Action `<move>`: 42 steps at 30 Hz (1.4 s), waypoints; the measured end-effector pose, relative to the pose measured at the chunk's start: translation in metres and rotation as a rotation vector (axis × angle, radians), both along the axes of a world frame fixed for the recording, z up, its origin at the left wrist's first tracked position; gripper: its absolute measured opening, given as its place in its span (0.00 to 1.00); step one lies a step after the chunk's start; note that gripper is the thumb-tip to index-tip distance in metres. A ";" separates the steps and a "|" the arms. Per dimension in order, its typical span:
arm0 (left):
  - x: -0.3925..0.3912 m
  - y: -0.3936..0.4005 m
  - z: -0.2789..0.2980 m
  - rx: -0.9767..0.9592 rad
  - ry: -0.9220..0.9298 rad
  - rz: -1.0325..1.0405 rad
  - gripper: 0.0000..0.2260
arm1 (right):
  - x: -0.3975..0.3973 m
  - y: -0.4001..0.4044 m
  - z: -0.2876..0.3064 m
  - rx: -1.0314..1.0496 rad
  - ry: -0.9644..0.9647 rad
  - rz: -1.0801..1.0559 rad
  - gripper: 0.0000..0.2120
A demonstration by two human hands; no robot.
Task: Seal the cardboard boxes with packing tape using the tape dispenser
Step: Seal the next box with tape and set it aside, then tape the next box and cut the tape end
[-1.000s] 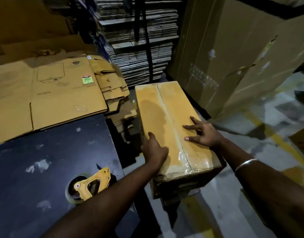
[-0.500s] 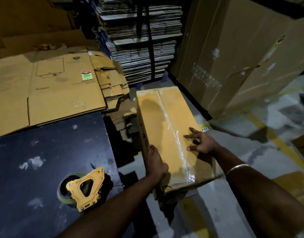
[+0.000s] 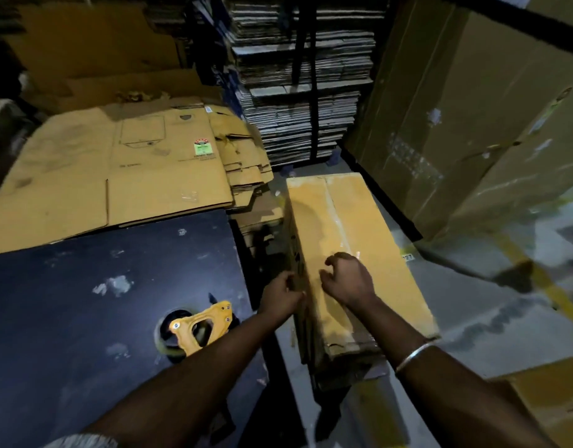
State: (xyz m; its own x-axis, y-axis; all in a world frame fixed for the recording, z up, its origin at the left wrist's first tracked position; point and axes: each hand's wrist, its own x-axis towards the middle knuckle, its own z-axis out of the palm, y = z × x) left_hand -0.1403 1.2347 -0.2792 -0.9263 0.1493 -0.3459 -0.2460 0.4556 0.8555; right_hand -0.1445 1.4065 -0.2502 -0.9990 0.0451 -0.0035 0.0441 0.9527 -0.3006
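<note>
A long cardboard box (image 3: pixel 359 221) lies on the floor to the right of the dark table (image 3: pixel 68 334), with clear tape along its top seam. My left hand (image 3: pixel 280 299) is against the box's upper left edge, its fingers curled on that edge. My right hand (image 3: pixel 348 279) is over the top of the box near the seam, fingers loosely curled and holding nothing. The yellow tape dispenser (image 3: pixel 201 324) lies on the table just left of my left forearm, with neither hand on it.
Flattened cardboard sheets (image 3: pixel 117 176) cover the table's far side. Tall stacks of flat cardboard (image 3: pixel 304 92) stand behind the box. Large cartons (image 3: pixel 472 124) wall in the right side. Another box (image 3: pixel 553 402) sits at the lower right, on a floor with yellow lines (image 3: pixel 556 295).
The box has sunk lower and now lies beside the table. My right hand lifted from lying flat on the top and curled, shifting left. My left hand slid down to the box's left edge.
</note>
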 end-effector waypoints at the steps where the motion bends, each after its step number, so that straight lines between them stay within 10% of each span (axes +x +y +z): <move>1: 0.001 -0.016 0.001 0.013 0.022 0.050 0.22 | 0.000 -0.020 0.004 -0.036 -0.004 0.016 0.17; 28: 0.185 -0.746 -0.007 -0.004 0.112 1.229 0.07 | 0.086 -0.760 0.008 -0.198 -0.336 0.786 0.13; 42: 0.366 -0.869 0.005 -0.023 0.055 1.768 0.09 | 0.195 -0.964 -0.001 -0.096 -0.435 1.352 0.15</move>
State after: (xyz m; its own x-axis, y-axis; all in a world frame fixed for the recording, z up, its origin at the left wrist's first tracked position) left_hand 0.2260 0.3661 -0.2741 0.0304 -0.9537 -0.2991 -0.3853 -0.2873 0.8769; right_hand 0.0502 0.4430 -0.2511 -0.1908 -0.9452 -0.2650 -0.7646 0.3124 -0.5638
